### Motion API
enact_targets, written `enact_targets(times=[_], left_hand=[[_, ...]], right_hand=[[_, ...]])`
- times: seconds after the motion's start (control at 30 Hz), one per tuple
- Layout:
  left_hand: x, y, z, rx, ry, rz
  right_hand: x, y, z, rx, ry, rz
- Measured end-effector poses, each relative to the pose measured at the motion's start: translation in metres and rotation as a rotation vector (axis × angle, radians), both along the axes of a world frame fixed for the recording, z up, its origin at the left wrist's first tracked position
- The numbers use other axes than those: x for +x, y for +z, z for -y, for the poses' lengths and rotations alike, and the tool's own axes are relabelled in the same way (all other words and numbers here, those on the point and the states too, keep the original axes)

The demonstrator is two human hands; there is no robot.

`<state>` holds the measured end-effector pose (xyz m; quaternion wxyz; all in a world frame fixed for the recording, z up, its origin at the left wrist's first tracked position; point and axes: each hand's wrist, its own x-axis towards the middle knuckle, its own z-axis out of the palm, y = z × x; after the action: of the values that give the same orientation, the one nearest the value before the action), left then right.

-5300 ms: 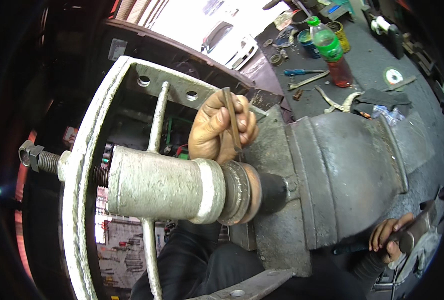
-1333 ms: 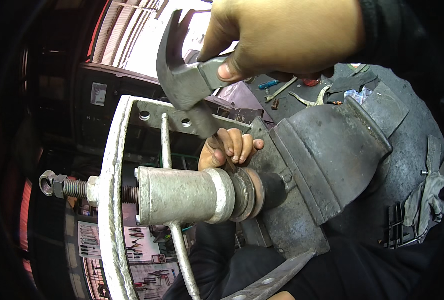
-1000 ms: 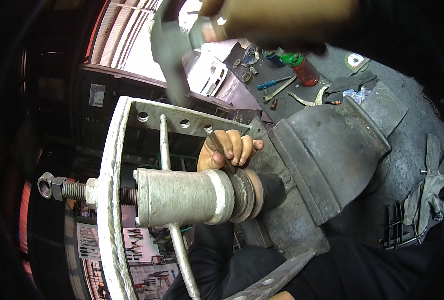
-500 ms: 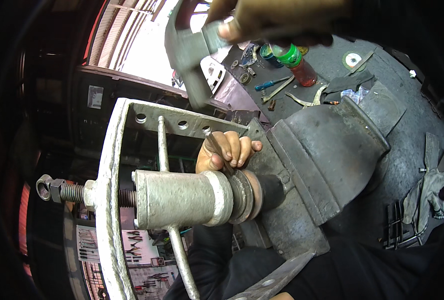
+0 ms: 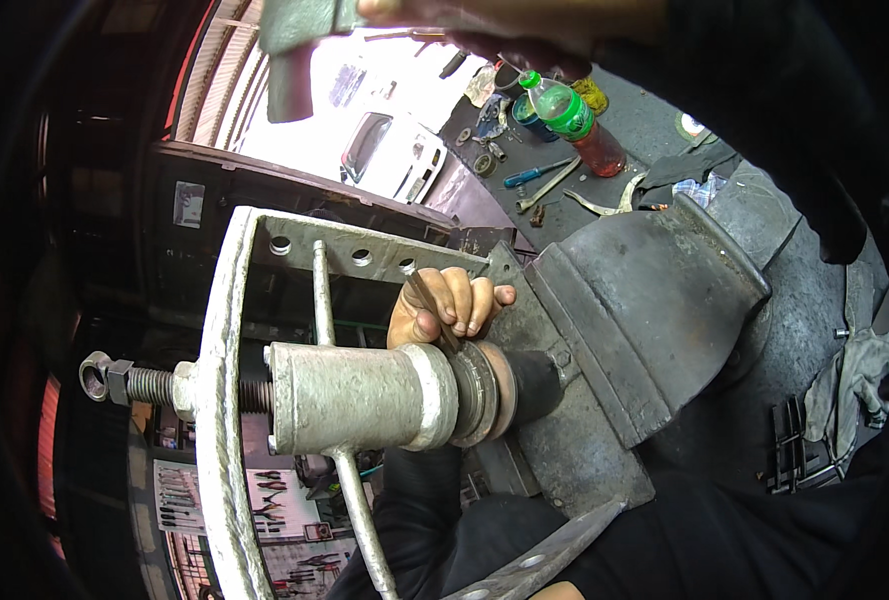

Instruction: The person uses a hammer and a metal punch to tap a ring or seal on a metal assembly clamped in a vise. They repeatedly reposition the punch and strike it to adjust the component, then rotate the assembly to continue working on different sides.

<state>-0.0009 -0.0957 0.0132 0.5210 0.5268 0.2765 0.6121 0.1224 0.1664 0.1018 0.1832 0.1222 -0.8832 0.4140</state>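
Steel chisel is pinched in fingers of left hand, lower end at grooved collar, right of silver cylinder. Hammer is gripped by right hand, far left. If a blow is misaimed, left knuckles could be struck.

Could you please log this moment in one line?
Left hand: holds metal bar, lower end at rings | Right hand: holds hammer, head apart from bar
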Motion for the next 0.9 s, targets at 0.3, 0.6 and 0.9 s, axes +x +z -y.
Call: enact_targets(times=[0.3,0.6,0.9], left_hand=[[0.003,0.000,-0.002,-0.009,0.012,-0.001],[0.000,0.000,-0.004,0.036,-0.023,-0.013],[0.005,0.005,-0.002,0.019,-0.010,-0.009]], right_hand=[[-0.003,0.000,-0.002,0.010,0.000,0.005],[-0.006,0.001,-0.004,0.015,-0.009,-0.007],[-0.007,0.002,-0.003,0.039,0.008,-0.011]])
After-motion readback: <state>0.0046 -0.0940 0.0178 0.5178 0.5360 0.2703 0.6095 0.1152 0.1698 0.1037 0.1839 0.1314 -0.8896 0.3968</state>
